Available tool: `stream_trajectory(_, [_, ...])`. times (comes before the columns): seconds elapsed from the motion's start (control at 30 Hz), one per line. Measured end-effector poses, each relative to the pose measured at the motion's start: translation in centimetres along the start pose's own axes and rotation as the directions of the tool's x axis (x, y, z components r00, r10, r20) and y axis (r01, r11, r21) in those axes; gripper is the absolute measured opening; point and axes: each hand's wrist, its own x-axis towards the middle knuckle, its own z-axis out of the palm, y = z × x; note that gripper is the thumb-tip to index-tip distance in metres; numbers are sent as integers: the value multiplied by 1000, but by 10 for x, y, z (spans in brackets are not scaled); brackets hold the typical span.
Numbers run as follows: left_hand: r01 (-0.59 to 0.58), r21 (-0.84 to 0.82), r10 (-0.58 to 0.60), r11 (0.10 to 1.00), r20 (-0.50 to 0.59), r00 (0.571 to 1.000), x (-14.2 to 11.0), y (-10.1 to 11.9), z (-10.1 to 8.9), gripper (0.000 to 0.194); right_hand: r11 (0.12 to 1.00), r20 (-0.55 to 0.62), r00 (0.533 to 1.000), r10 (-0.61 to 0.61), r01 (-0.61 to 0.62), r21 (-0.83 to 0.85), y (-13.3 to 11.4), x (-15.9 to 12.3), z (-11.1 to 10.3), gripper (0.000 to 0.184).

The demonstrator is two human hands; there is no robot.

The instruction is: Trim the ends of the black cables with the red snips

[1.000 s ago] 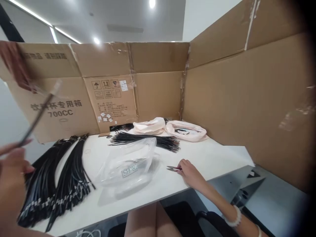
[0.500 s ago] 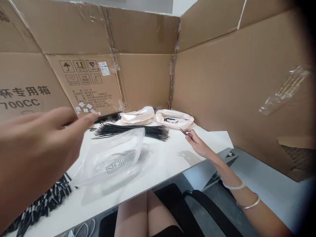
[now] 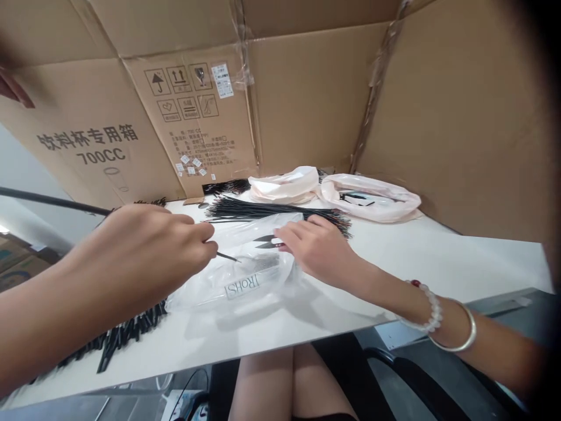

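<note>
My left hand [image 3: 144,248] pinches a thin black cable [image 3: 52,202] that runs off to the left; its short bare end sticks out past my fingertips over a clear plastic bag [image 3: 239,275] printed "RoHS". My right hand [image 3: 313,248] is closed on small black snips [image 3: 266,241], with the blades pointing left toward the cable end. Both hands hover just above the bag on the white table [image 3: 438,257].
A fan of black cables [image 3: 272,209] lies behind the bag, another bundle [image 3: 127,330] under my left arm. Two pale plastic bags [image 3: 370,196] sit at the back. Cardboard walls [image 3: 307,99] close off the back and right. My knees show below the table edge.
The view has tilted down. My right hand has carried the snips from the back right to the middle. My left hand came down from the left with the cable to meet them.
</note>
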Motion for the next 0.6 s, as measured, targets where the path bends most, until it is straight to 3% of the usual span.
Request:
stream_trajectory(0.07, [0,14,-3,1000,215,977,15,3,-6,38,986,19,990,-140,141,-89,-2,16,6,17])
stream_trajectory(0.13, [-2,-8,5,1000,326,945,28,5,-10,34,967,45,973,-225,229,-109,0,28,9,22])
stream_trajectory(0.27, [-61,-74,81,995,300,951,41,-1,-8,28,938,213,915,-344,345,33,7,52,9,24])
stream_trajectory(0.4, [-109,-103,137,989,322,937,49,-9,-2,35,921,412,823,-390,339,194,14,76,7,22])
stream_trajectory(0.5, [-102,-100,130,990,340,932,54,-13,2,33,912,430,804,-411,361,196,13,86,12,21])
stream_trajectory(0.6, [-133,-114,161,984,285,945,55,-16,8,29,902,410,804,-430,365,231,9,89,24,20])
